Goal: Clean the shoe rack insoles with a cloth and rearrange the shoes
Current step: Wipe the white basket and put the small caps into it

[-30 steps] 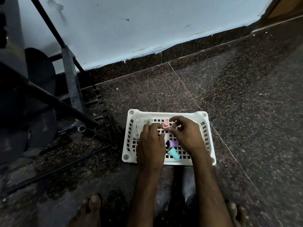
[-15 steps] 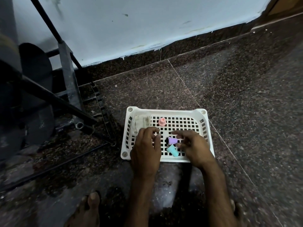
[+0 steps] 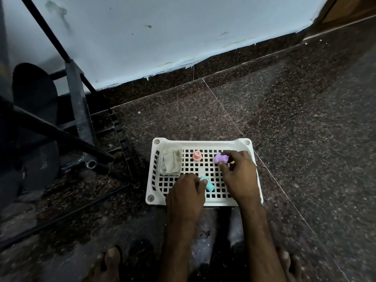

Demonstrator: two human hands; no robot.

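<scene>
A white perforated plastic basket lies on the dark granite floor in front of me. In its far left corner sits a clear tub holding a folded grey cloth. A small pink piece stands upright beside it. My right hand pinches a small purple piece at the basket's far right. My left hand holds a teal cylinder near the basket's front. The black metal shoe rack stands at the left with a dark insole on it.
A pale blue wall with a dark skirting runs behind the basket. My bare feet are at the bottom edge, on either side of my arms. Open granite floor stretches to the right.
My right hand has lifted the purple piece from the basket's middle to its far right. My left hand has shifted right and taken hold of the teal cylinder.
</scene>
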